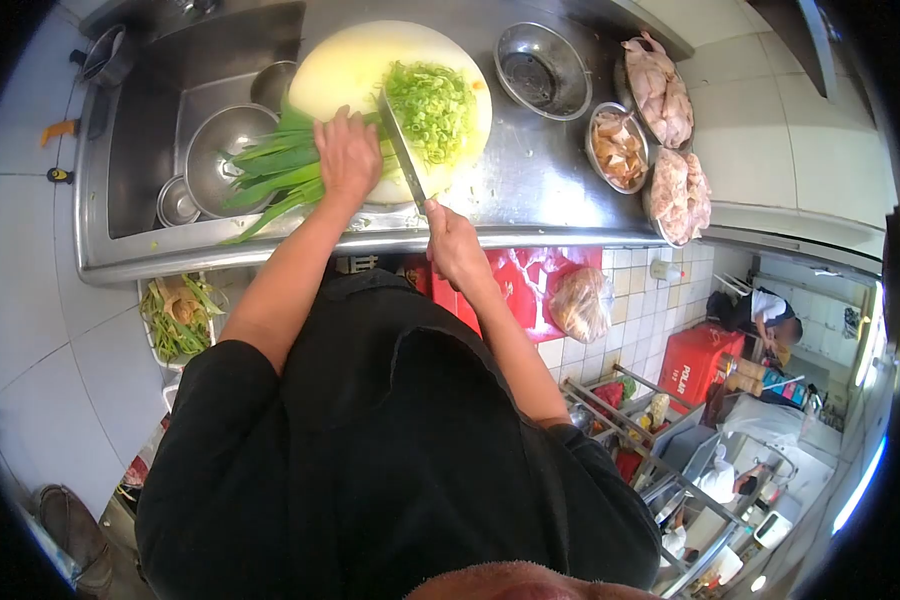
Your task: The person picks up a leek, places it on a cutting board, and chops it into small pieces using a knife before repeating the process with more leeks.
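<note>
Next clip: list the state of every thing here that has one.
Long green leafy stalks: uncut, bunched, pinned under left hand.
Chopped green pile: sliced, heaped on round pale cutting board.
Steel cleaver: gripped in right hand, blade beside the pile.
Round steel bowl: empty.

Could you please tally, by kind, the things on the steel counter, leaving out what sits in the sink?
Cutting board: 1
Knife: 1
Bunch of green stalks: 1
Pile of chopped greens: 1
Metal bowls: 2
Heaps of raw chicken: 2
Total: 8
</note>
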{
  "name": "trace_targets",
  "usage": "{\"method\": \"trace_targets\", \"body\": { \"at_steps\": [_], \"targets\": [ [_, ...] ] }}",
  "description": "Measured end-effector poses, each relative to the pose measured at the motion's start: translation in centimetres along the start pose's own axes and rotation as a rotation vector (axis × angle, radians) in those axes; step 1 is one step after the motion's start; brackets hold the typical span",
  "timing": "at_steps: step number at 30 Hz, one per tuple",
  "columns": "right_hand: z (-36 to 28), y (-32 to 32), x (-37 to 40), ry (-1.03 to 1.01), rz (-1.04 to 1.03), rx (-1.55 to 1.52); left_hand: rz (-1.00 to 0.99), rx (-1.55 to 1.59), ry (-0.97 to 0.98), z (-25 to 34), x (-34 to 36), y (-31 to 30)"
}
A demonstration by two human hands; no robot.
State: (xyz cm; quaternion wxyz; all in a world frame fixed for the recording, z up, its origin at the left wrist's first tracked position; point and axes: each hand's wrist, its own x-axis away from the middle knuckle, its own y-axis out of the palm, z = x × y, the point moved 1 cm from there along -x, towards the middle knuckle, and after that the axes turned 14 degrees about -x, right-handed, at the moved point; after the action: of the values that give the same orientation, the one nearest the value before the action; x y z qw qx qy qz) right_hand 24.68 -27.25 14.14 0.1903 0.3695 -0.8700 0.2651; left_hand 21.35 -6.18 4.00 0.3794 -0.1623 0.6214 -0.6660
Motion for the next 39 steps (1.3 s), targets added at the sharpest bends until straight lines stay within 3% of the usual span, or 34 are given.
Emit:
{"method": "trace_targets", "body": {
  "at_steps": [4,8,14,20,23,27,34,39],
  "targets": [
    [-1.1,0.0,0.9,0.067,-0.005,-0.028,-0.067,-0.223,0.091,-0.1,0.4,-2.3],
    [-1.8,0.1,0.8,0.02,-0.011,0.004,-0.132,-0.153,0.098,-0.5,0.5,-2.0],
    [-1.8,2.4,-5.3,-0.072,-0.019,0.077,-0.141,-0.164,0.089,-0.6,0.7,-2.3],
    [1.1,0.0,-0.9,0.02,0.013,0.044,-0.136,-0.149,0.07,-0.7,0.2,-1.9],
    [-1.8,-0.9,0.0,0.108,0.012,0.045,-0.121,-0.151,0.081,-0.6,0.3,-1.7],
    [-3.8,-0.2,0.8,0.077,0.024,0.014,-0.128,-0.148,0.083,-0.7,0.3,-2.2],
    [-1.7,0.9,-0.7,-0.09,0.018,0.072,-0.088,-0.118,0.077,-0.8,0.3,-1.5],
    [-2.3,1.7,-3.7,0.072,-0.011,0.042,-0.14,-0.153,0.088,-0.6,0.3,-2.1]
  ]
}}
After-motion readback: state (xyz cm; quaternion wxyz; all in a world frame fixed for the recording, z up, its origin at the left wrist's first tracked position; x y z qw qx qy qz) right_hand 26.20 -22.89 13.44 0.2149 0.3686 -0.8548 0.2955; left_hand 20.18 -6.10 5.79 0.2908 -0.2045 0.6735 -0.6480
